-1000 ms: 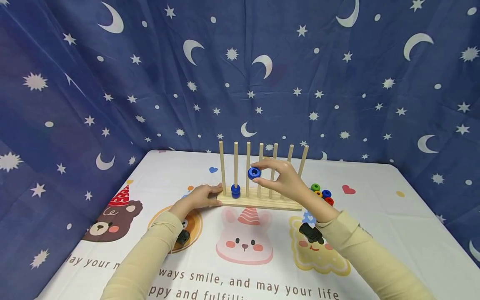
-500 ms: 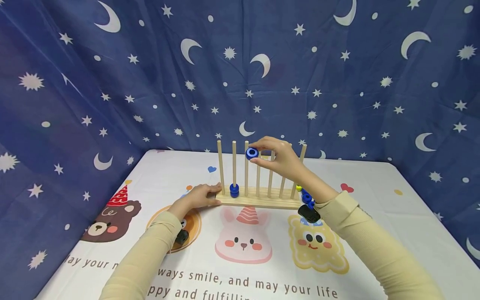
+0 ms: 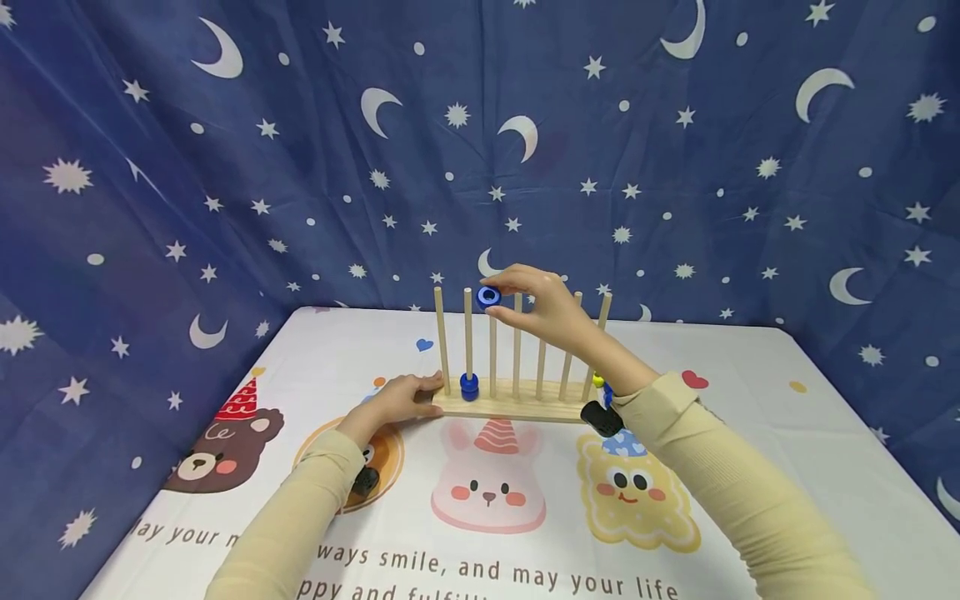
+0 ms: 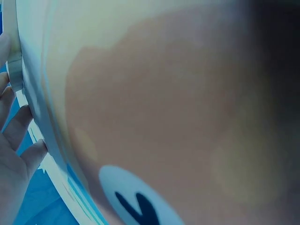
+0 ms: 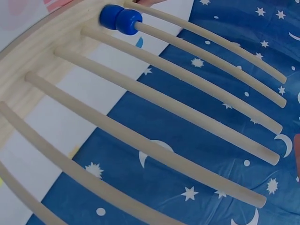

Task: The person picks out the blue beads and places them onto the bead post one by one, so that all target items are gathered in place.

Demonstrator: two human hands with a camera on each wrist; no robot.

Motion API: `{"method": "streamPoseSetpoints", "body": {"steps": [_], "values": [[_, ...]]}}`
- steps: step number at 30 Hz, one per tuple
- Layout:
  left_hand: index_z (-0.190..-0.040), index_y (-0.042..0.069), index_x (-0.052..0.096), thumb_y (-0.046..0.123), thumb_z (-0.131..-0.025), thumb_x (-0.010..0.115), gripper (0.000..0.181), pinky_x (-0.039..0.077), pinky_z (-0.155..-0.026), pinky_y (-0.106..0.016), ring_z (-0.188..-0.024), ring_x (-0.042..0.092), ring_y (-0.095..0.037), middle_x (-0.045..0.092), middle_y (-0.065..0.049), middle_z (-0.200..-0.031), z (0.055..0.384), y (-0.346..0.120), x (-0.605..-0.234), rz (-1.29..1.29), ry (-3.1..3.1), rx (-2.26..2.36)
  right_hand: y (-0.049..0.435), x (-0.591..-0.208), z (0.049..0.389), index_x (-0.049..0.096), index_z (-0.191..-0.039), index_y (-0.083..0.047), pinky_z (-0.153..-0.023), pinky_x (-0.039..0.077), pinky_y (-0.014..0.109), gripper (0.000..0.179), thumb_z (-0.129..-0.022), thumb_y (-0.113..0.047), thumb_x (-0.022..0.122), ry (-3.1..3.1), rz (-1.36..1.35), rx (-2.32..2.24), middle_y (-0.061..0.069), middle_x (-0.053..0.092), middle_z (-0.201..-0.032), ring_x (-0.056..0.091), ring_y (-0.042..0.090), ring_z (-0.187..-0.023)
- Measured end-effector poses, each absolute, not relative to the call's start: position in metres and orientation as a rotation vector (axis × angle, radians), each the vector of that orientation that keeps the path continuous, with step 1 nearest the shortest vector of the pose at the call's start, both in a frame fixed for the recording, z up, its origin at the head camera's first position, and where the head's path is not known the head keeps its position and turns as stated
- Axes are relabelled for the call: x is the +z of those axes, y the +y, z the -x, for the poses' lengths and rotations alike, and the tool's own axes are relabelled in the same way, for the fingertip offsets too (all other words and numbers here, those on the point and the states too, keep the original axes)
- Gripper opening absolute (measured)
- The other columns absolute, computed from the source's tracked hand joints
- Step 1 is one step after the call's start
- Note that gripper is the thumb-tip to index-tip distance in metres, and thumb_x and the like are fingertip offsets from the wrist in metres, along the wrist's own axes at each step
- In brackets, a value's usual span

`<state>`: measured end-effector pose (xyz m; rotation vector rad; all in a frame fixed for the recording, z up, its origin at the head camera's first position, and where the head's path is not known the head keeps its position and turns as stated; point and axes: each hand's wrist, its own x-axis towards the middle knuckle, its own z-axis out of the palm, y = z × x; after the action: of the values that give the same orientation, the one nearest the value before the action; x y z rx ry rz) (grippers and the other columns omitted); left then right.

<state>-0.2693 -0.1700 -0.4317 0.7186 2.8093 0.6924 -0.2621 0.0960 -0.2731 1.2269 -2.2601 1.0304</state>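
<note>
Hanging backdrop [image 3: 375, 167]: dark blue with moons and stars, is closing off the rear and left side.
Desk [image 3: 787, 425]: is lying under a white printed cloth [image 3: 738, 354] and carrying the rack.
Peg rack [image 3: 504, 392]: is standing upright, its seven rods [image 3: 541, 371] rising from one wooden base [image 3: 525, 411]. Judged stiff and fairly light, hence liable to shifting; the base end is offering the soundest hold.
Right hand [image 3: 550, 308]: is pinching the held blue bead [image 3: 483, 301] between thumb and fingers, near rod-top height.
Left hand [image 3: 401, 398]: is gripping the base's left end, thumb toward the front edge.
Stacked blue beads [image 3: 469, 387]: two are sitting one upon the other, low on the second rod from the left.
Loose beads [image 3: 597, 380]: yellow and blue are showing by the base's right end, partly hidden by the right forearm [image 3: 622, 371]; count not established.
Held blue bead: is tilting its hole toward the head camera, appearing before the third rod's top and beside the second's. Contact with either cannot be told; the right wrist view is not showing the bead.
Bead handling: judged light, hard, smooth, slightly slippery and hardly fragile. Opposite sides of the outer rim are giving the proper hold, leaving the hole unobstructed.
</note>
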Motion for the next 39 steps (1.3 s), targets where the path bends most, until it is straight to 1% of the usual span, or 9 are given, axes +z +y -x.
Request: {"method": "streamPoseSetpoints", "body": {"steps": [7, 10, 15, 22, 33, 39], "values": [[-0.132, 0.004, 0.054, 0.027, -0.083, 0.071, 0.057, 0.032, -0.11, -0.05, -0.132, 0.041, -0.039, 0.044, -0.013, -0.143, 0.267, -0.169, -0.431, -0.684, 2.803, 0.713, 0.087, -0.273, 0.267, 0.064, -0.116, 0.003, -0.088, 0.055, 0.033, 0.035, -0.083, -0.005, 0.07, -2.283, -1.216, 1.048, 0.015, 0.066, -0.107, 0.065, 0.024, -0.096], [-0.131, 0.003, 0.054, 0.026, -0.083, 0.071, 0.056, 0.033, -0.11, -0.05, -0.132, 0.041, -0.039, 0.044, -0.014, -0.142, 0.268, -0.168, -0.429, -0.697, 2.801, 0.711, 0.084, -0.273, 0.271, 0.063, -0.116, 0.004, -0.09, 0.054, 0.036, 0.034, -0.083, -0.003, 0.069, -2.277, -1.218, 1.067, 0.017, 0.066, -0.107, 0.065, 0.026, -0.098], [-0.131, 0.002, 0.054, 0.027, -0.083, 0.071, 0.057, 0.035, -0.109, -0.05, -0.13, 0.042, -0.04, 0.045, -0.015, -0.141, 0.269, -0.17, -0.429, -0.725, 2.799, 0.691, 0.08, -0.276, 0.276, 0.063, -0.117, 0.005, -0.091, 0.053, 0.039, 0.035, -0.083, -0.002, 0.069, -2.286, -1.21, 1.087, 0.018, 0.065, -0.107, 0.064, 0.027, -0.097], [-0.131, 0.003, 0.054, 0.027, -0.083, 0.072, 0.057, 0.035, -0.109, -0.049, -0.13, 0.043, -0.039, 0.045, -0.014, -0.14, 0.27, -0.172, -0.432, -0.723, 2.801, 0.706, 0.074, -0.276, 0.282, 0.061, -0.119, 0.005, -0.091, 0.053, 0.032, 0.035, -0.085, -0.005, 0.067, -2.333, -1.178, 1.089, 0.018, 0.064, -0.109, 0.064, 0.027, -0.099], [-0.132, 0.004, 0.053, 0.028, -0.083, 0.071, 0.057, 0.034, -0.11, -0.049, -0.132, 0.041, -0.038, 0.044, -0.013, -0.142, 0.269, -0.17, -0.434, -0.709, 2.782, 0.727, 0.068, -0.281, 0.285, 0.06, -0.12, 0.005, -0.088, 0.055, 0.036, 0.035, -0.087, -0.007, 0.066, -2.416, -1.126, 1.13, 0.019, 0.064, -0.11, 0.064, 0.028, -0.098], [-0.133, 0.004, 0.052, 0.027, -0.083, 0.071, 0.058, 0.033, -0.11, -0.049, -0.132, 0.041, -0.038, 0.043, -0.013, -0.143, 0.27, -0.169, -0.431, -0.689, 2.786, 0.732, 0.065, -0.277, 0.286, 0.059, -0.12, 0.007, -0.088, 0.055, 0.031, 0.035, -0.088, -0.007, 0.064, -2.428, -1.103, 1.199, 0.02, 0.064, -0.112, 0.064, 0.027, -0.098]]}}
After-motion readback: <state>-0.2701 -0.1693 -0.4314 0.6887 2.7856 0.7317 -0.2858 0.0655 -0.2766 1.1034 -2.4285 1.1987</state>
